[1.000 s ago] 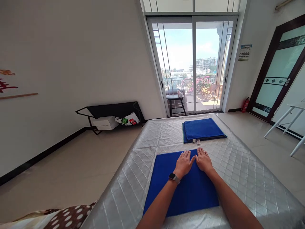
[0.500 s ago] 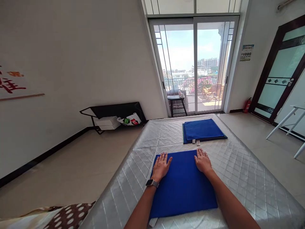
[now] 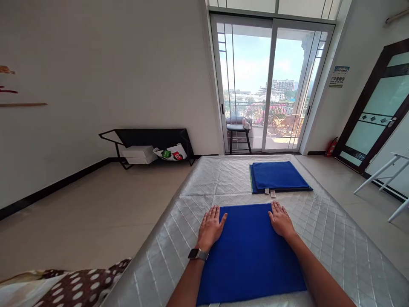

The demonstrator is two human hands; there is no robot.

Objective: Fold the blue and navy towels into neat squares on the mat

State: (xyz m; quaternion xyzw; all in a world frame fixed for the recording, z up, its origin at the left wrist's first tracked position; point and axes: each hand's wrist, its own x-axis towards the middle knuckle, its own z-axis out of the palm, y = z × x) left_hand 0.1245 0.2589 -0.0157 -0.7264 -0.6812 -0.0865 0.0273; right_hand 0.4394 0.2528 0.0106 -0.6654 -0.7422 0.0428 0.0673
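Note:
A flat, roughly square blue cloth lies spread on the silvery quilted mattress in front of me. My left hand rests flat at its far left corner, fingers stretched forward and thumb out over the cloth; a watch is on that wrist. At the far right corner, my right hand lies flat along the edge with its fingers extended. Neither hand grips anything. Farther back on the mattress is a stack of folded blue cloths with white tags at its near edge.
A black metal rack stands against the left wall, holding white boxes and a printed bag. Beyond the mattress are a dark stool and glass sliding doors. A white-legged table stands right. Brown dotted fabric lies lower left.
The view has tilted and shifted slightly. My left hand has slid outward to the cloth's left edge, and the hands are a little farther apart. Both stay flat.

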